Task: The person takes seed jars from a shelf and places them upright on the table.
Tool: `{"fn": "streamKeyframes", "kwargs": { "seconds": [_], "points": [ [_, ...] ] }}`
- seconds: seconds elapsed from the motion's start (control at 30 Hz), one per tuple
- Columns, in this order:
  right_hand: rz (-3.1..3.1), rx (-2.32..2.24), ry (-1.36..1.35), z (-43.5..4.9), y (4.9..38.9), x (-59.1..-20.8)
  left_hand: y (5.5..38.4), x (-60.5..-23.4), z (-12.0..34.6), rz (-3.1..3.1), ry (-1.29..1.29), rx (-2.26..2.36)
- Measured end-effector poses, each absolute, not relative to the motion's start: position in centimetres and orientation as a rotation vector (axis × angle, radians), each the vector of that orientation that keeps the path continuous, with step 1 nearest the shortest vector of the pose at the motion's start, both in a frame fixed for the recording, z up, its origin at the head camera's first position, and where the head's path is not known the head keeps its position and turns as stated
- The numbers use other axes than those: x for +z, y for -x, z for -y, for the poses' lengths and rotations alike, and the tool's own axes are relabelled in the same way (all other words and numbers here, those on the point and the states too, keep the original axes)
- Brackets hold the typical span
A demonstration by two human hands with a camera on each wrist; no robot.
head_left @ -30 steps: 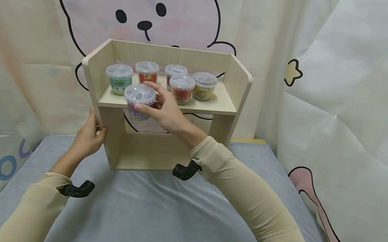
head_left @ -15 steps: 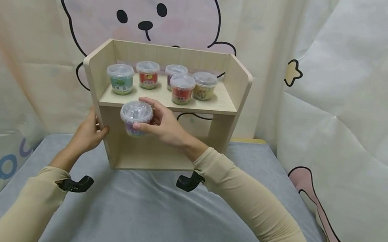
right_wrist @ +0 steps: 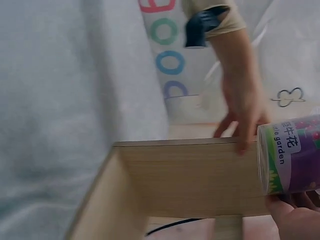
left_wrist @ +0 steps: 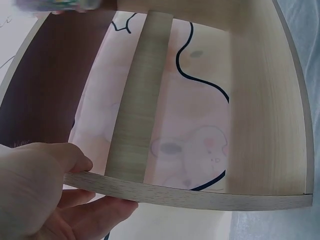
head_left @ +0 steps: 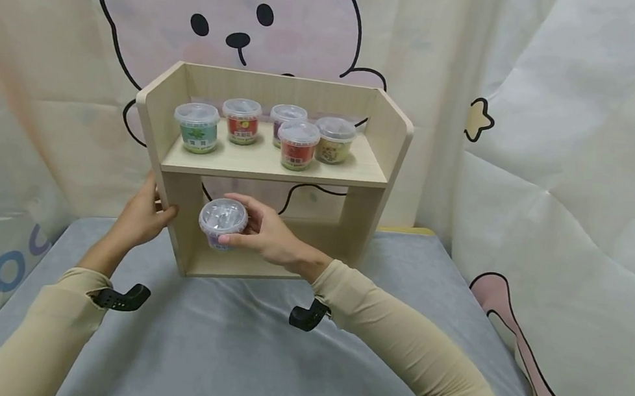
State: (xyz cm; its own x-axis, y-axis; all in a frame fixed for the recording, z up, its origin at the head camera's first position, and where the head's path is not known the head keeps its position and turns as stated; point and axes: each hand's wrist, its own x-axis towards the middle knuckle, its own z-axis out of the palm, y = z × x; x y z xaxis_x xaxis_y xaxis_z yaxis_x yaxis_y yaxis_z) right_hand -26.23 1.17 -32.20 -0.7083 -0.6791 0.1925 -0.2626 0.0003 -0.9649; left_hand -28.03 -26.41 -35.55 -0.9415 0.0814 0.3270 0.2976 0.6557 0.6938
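My right hand (head_left: 274,235) holds a small plastic cup (head_left: 223,219) with a clear lid, thumb on the near side and fingers behind. Its purple label reads "little garden" in the right wrist view. The cup is in front of the lower opening of a pale wooden two-tier shelf (head_left: 392,134), below the upper board. My left hand (head_left: 143,217) grips the shelf's left side panel. In the left wrist view, the thumb (left_wrist: 75,159) lies on the inner face and the fingers lie outside.
Several lidded cups stand on the upper board: a green one (head_left: 198,129), a red one (head_left: 242,125), a purple one (head_left: 287,122), another red one (head_left: 297,148) and a yellow one (head_left: 334,141). Grey-blue cloth (head_left: 229,358) covers the table. A printed curtain (head_left: 428,54) hangs behind.
My right hand has carried the purple-labelled cup down from the upper board's front edge to the lower opening. The left hand keeps its grip on the side panel.
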Motion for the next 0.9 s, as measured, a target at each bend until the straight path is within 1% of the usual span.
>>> {"fn": "streamKeyframes", "kwargs": {
  "seconds": [0.53,0.9],
  "points": [
    [-2.031,-1.689,0.82,-0.5,26.8,-39.1,28.5,-35.5,25.9,2.637,0.332,-1.126],
    [-2.029,-1.671,0.808,0.3,26.6,-41.0,28.0,-35.6,26.3,2.614,0.321,-1.143]
  ]
}}
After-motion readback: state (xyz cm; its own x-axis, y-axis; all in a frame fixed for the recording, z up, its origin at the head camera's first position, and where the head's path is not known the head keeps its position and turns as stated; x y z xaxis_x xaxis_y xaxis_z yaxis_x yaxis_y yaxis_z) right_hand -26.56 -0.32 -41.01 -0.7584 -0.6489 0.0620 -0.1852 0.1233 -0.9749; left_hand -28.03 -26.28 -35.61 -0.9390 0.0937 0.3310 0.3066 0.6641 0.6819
